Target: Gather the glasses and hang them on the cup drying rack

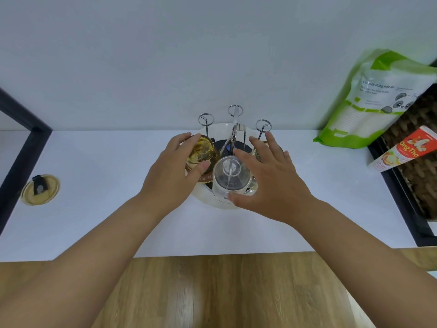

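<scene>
At the far left, a round gold metal lid (40, 189) with a small black tab on top lies flat on the smooth white counter (99, 209). A dark frame runs along the left edge.

The left hand (172, 176) is curled around a yellow see-through glass (202, 153). The thumb is on the near side and the fingers are on the far side, so the hand has hold of it. The glass is upside down on the left of the rack.

In the middle sits the cup drying rack (234, 129). It has a round white tray at the bottom and thin shiny metal rods that end in little rings. Three rings stick up bare at the back. A clear round glass (230, 178) hangs upside down on the front rod, and the rod shows through its flat bottom.

The right hand (269, 181) is spread wide open with the fingers apart. Its thumb touches the near side of the clear glass, but it does not grip it. Another pale glass (256, 153) peeks out from under its fingers.

At the right, a soft green and white plastic bag (369, 100) with a panda picture leans on the wall. Beside it a red and white carton (402, 150) rests against a brown woven basket (418, 176).

Nearest of all is shiny brown wood (212, 292).
</scene>
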The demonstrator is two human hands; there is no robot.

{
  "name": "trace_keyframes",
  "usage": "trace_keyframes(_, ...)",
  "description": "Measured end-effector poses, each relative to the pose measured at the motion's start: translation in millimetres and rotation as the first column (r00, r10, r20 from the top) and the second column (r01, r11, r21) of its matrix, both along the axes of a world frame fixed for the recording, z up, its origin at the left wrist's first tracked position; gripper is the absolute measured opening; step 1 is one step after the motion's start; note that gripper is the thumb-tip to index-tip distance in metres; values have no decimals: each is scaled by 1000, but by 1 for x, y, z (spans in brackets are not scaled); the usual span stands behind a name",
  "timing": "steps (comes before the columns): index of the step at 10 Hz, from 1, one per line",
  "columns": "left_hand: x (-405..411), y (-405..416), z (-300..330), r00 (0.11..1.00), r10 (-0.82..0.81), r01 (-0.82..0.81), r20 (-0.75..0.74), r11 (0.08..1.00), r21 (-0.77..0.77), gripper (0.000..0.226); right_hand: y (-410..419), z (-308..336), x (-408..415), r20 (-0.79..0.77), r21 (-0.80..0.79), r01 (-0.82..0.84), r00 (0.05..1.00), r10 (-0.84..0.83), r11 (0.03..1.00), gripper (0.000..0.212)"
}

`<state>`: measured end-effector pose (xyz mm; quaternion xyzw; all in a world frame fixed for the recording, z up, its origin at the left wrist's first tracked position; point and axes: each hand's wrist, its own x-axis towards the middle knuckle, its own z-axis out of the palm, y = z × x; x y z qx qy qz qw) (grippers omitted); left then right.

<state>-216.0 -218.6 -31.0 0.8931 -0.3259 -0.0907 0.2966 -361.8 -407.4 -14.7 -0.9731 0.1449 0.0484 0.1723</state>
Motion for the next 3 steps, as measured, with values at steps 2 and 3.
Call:
trace_keyframes(2, -10, 9, 10, 1000, -12, 13, -20, 999, 40, 70, -3, 14, -6, 14, 23, -25, 1000, 25, 999, 105)
trace_keyframes(3, -20, 17, 25, 1000, 14, -13, -12, 999, 52, 70, -7, 27, -14, 52, 16, -13, 999, 12, 1000, 103)
